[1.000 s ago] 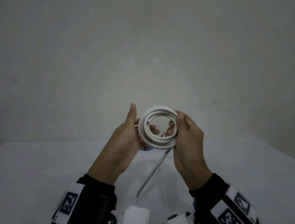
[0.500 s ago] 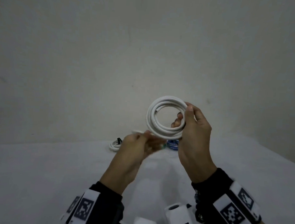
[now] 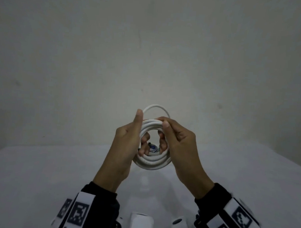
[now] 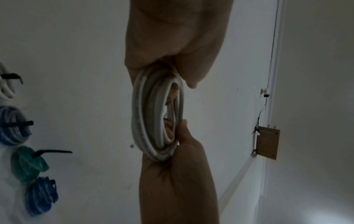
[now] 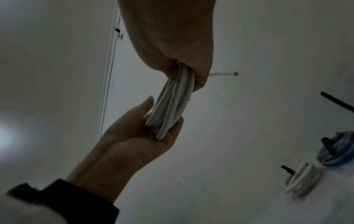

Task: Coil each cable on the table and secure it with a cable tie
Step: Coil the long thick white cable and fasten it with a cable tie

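A white cable coil (image 3: 152,163) of several turns hangs above the table between both hands. My left hand (image 3: 128,138) holds its left side, thumb up along the rim and fingers curled through the middle. My right hand (image 3: 178,139) pinches the top right of the coil, thumb on top. One looser loop (image 3: 157,106) stands above the rest. The left wrist view shows the coil (image 4: 153,113) edge-on, gripped at both ends. In the right wrist view the coil (image 5: 172,106) is squeezed flat and a short cable end (image 5: 224,74) sticks out past my right hand.
Tied coils lie on the white table (image 3: 40,178): a white one (image 4: 5,84), a blue one (image 4: 13,125), a green one (image 4: 26,163) and another blue one (image 4: 40,195), each with a black tie. A loose black cable tie (image 5: 337,103) lies near them. A wall stands behind.
My left hand, which had dropped away with the cable's tail, has come back onto the coil's left side. The tail now forms a loop on top, and the coil sits lower and more central.
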